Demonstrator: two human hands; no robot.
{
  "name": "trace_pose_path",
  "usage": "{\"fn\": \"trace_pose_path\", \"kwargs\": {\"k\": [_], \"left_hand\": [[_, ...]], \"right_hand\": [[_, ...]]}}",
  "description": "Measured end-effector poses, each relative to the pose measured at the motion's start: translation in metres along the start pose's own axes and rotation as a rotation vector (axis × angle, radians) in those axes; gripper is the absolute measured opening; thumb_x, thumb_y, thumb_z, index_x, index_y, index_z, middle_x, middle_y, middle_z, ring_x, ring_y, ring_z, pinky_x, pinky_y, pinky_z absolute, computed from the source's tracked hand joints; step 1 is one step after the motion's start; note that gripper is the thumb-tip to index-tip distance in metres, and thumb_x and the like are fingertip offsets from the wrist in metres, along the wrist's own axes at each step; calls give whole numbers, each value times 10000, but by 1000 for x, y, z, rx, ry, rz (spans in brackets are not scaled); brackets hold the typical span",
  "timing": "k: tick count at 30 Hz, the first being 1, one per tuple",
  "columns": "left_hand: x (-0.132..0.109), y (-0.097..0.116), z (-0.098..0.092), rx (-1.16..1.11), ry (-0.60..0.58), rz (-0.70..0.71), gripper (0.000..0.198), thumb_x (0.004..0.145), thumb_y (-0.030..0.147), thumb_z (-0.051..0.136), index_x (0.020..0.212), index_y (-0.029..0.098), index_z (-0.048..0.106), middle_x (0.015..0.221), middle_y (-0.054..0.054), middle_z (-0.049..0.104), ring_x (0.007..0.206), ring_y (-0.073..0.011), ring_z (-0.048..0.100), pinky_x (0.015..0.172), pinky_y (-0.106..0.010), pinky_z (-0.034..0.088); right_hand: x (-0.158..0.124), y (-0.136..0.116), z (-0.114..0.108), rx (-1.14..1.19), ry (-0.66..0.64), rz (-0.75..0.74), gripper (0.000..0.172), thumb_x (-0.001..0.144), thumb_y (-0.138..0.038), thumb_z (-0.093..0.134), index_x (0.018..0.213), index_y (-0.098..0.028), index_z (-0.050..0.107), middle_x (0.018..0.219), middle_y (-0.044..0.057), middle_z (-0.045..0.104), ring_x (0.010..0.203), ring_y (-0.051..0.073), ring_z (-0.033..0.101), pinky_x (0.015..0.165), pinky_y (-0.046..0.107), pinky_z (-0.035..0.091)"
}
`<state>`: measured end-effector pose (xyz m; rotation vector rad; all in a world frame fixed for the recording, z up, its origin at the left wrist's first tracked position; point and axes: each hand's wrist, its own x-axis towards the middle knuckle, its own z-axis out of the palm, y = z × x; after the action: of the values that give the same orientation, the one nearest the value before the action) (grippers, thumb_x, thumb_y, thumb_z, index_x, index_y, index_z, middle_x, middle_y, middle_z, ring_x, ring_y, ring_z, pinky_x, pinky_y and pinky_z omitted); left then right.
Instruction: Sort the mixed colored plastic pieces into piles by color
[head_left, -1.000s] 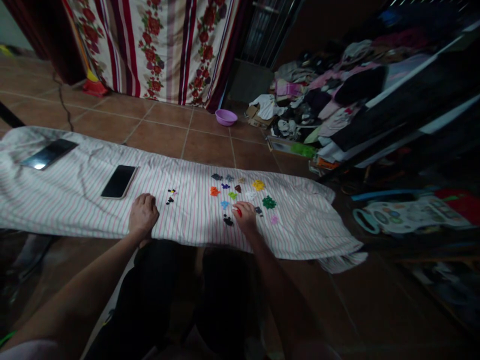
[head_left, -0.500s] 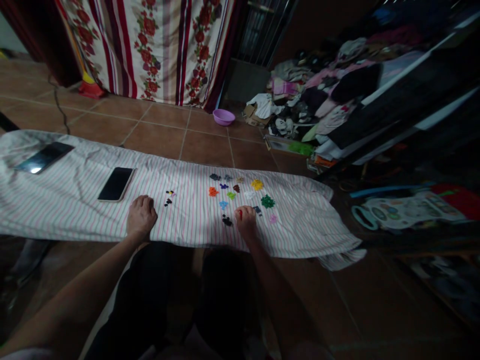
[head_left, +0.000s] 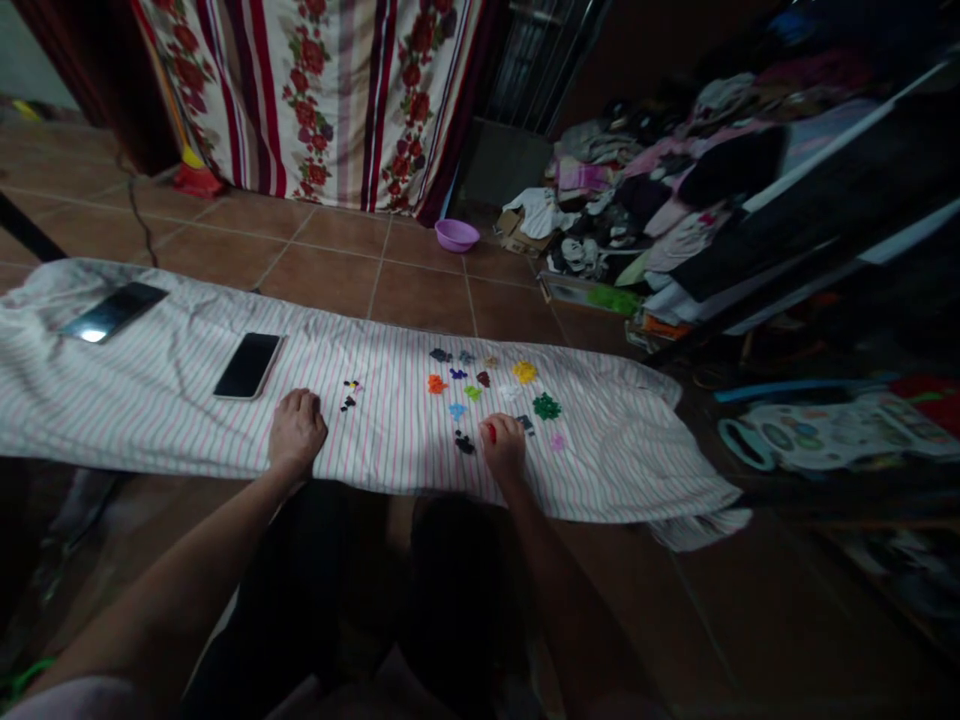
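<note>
My left hand [head_left: 297, 428] rests knuckles up on the striped cloth [head_left: 397, 430], fingers curled under; whether anything is in them is hidden. Just right of it lie a few tiny black, yellow and pink pieces [head_left: 349, 395]. My right hand [head_left: 505, 445] is closed, with a small red piece [head_left: 491, 432] showing at its fingertips. Around that hand are small colour-sorted heaps: black pieces [head_left: 464, 442], light blue pieces [head_left: 457, 411], orange pieces [head_left: 436, 384], lime pieces [head_left: 472, 393], yellow pieces [head_left: 524, 372], green pieces [head_left: 547, 406] and pink pieces [head_left: 557, 440].
A phone [head_left: 249, 366] lies left of my left hand, and a dark glossy tablet or phone [head_left: 116, 312] farther left. Beyond the cloth, a purple basin [head_left: 457, 236] stands on the tiled floor. Piled clothes [head_left: 622, 190] fill the back right, near a colourful plastic toy [head_left: 810, 428].
The whole view has shifted slightly, so everything appears a little farther right. Both hands keep about the same places on the cloth, and the heaps look unchanged.
</note>
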<state>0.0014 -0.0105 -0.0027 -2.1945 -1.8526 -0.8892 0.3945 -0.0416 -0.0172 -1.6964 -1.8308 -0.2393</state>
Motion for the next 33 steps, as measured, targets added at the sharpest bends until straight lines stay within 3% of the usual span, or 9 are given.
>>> {"fn": "trace_pose_path", "kwargs": {"k": [9, 19, 24, 33], "left_hand": [[0, 4, -2, -2, 3, -41, 207, 795, 131, 452, 971, 159, 557, 1085, -166, 594, 1094, -312, 529, 958, -457, 430], [1, 3, -4, 35, -14, -1, 189, 811, 136, 445, 964, 149, 557, 1058, -174, 599, 1066, -315, 530, 944, -448, 433], [1, 2, -3, 15, -19, -2, 215, 805, 138, 449, 988, 138, 562, 1073, -192, 597, 1060, -326, 530, 926, -467, 434], [1, 3, -2, -27, -10, -26, 218, 831, 136, 426, 989, 143, 575, 1066, -188, 600, 1067, -333, 530, 913, -492, 433]], "right_hand": [[2, 3, 2, 29, 68, 7, 305, 945, -325, 413, 919, -166, 673, 1007, 112, 672, 958, 238, 544, 887, 387, 386], [0, 5, 5, 58, 28, 15, 296, 930, -313, 431, 957, -157, 681, 1002, 122, 673, 960, 246, 557, 884, 400, 411], [-3, 11, 8, 56, 105, 67, 313, 930, -298, 411, 947, -151, 687, 983, 129, 674, 940, 248, 567, 874, 407, 424], [-5, 16, 12, 66, 58, 18, 271, 923, -312, 471, 942, -171, 702, 986, 116, 676, 958, 247, 575, 885, 405, 423]]}}
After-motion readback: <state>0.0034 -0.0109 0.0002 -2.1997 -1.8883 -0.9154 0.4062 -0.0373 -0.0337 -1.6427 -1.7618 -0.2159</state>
